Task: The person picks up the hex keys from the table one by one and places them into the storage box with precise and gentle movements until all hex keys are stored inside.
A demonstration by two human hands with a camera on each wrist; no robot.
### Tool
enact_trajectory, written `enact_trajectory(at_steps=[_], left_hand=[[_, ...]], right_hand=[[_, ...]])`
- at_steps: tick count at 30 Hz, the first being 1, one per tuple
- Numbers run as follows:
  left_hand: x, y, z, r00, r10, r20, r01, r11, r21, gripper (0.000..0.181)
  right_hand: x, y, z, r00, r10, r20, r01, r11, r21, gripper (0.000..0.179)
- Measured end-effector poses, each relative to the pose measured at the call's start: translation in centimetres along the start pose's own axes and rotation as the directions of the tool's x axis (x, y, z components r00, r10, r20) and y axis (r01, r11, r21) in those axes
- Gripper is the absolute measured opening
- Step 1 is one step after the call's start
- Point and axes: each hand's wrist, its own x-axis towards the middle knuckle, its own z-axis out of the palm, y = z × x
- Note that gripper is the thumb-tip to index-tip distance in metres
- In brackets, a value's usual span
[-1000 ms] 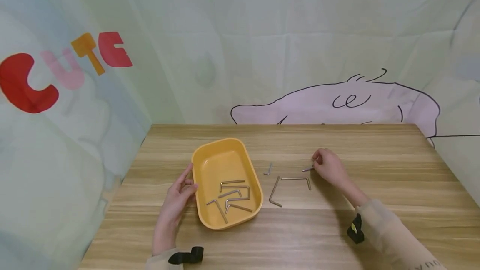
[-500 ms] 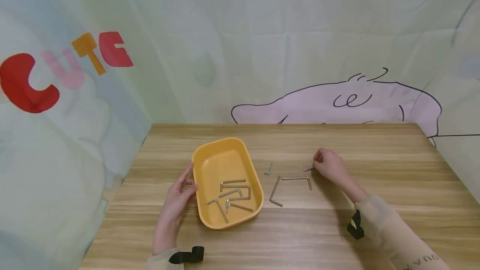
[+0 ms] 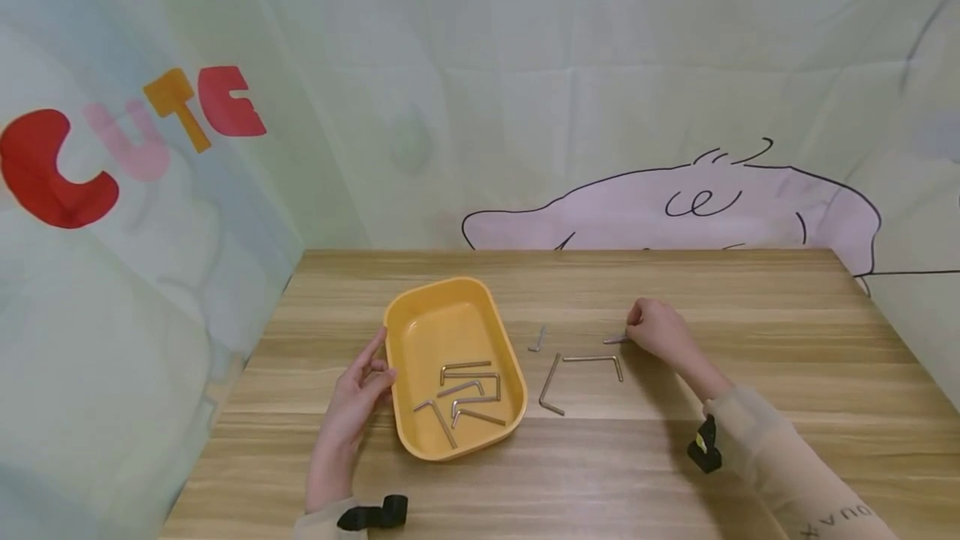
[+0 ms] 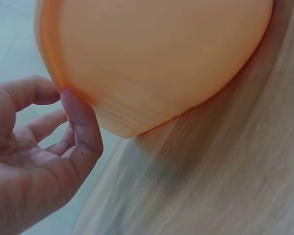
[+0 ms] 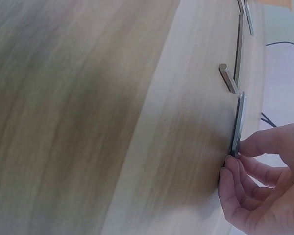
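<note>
My left hand [image 3: 352,402] pinches the left rim of a yellow plastic tray [image 3: 442,327] between thumb and fingers; the left wrist view shows the tray wall [image 4: 157,58] up close. Several L-shaped hex keys [image 3: 442,424] lie in its near half. Over to the right, my right hand [image 3: 663,336] pinches one end of a small hex key [image 5: 239,120] lying along the tabletop; its far end is hidden by the fingers. Between tray and right hand lie a short hex key [image 3: 540,341] and two longer ones, one angled [image 3: 550,380] and one crosswise [image 3: 588,358].
Everything stands on a wood-grain table [image 3: 600,473]. A printed fabric backdrop [image 3: 420,107] rises behind its far edge and along the left side. Black straps with small mounts [image 3: 375,515] sit on both wrists.
Both hands and the tray stay almost where they were. The right forearm has shifted slightly, and the hex key under the right fingers has barely moved.
</note>
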Motion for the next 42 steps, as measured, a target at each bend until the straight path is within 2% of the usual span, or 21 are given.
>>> enact_trajectory(at_steps=[10,15,26,42], left_hand=[[-0.21,-0.02,-0.16,1.0,-0.009,0.002,0.009,1.0,-0.009,0.065],[-0.33,0.16,-0.26,1.0,0.009,0.01,-0.009,0.999,-0.031,0.064],[-0.14,0.25,-0.15,1.0,-0.009,0.016,0.009,1.0,-0.028,0.065],[0.02,0.11,-0.05,1.0,0.0,0.027,0.001,0.999,-0.04,0.066]], right_hand=[[-0.39,-0.34,-0.02,1.0,0.001,0.003,-0.001,1.0,-0.001,0.011],[-0.38,-0.39,0.18,1.0,-0.005,-0.017,0.005,1.0,0.008,0.011],[-0.36,-0.04,0.38,0.997,-0.005,-0.073,0.007,1.0,0.03,0.013],[-0.91,-0.09,0.26,0.989,-0.05,-0.138,0.061,0.995,0.074,0.008]])
